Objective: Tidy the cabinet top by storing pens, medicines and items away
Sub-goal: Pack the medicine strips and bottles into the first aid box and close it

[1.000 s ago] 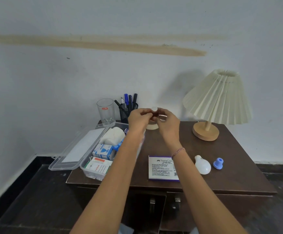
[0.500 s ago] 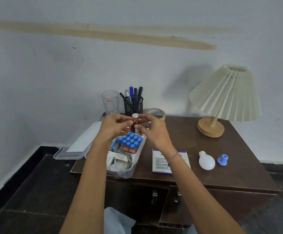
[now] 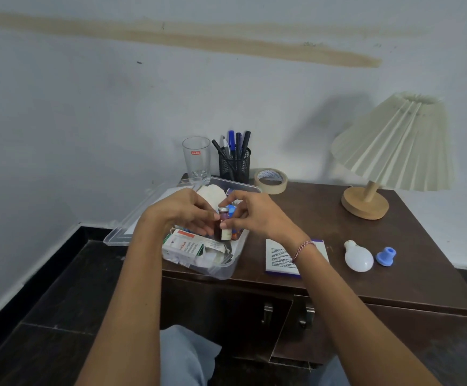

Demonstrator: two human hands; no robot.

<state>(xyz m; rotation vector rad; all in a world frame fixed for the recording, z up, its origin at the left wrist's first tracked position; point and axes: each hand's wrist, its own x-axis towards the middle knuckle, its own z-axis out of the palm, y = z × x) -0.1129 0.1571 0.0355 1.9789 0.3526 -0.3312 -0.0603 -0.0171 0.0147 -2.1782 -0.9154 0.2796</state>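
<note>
Holding a small brown vial [image 3: 223, 222] upright between them, both hands meet over the clear plastic box [image 3: 228, 270] at the left of the bench [image 3: 324, 215]. The left hand [image 3: 183, 211] pinches the vial from its 9 o'clock side, and the right hand [image 3: 254, 215] pinches it from 3 o'clock, thumb on the white label and fingertips by the metal cap. The vial hangs just above the box's contents, which include a white and orange medicine carton [image 3: 186, 243] at the near end, a white roll [image 3: 213, 195] at the far end and some blue items that are partly hidden by the hands. The box's clear lid [image 3: 121, 235] lies open at 9 o'clock of the box, jutting past the bench edge.

At 12 o'clock of the box stand a drinking glass [image 3: 196, 160] and a black mesh holder [image 3: 235, 165] with pens [image 3: 238, 142] in it, and a tape roll [image 3: 270, 181] sits just at 3 o'clock of the holder. A flat white box [image 3: 279, 256] lies under the right wrist; at its 3 o'clock lie a white bulb [image 3: 358, 257] and a small blue cap [image 3: 386, 256], near each other. A pleated lamp [image 3: 393, 146] stands at the far right.
</note>
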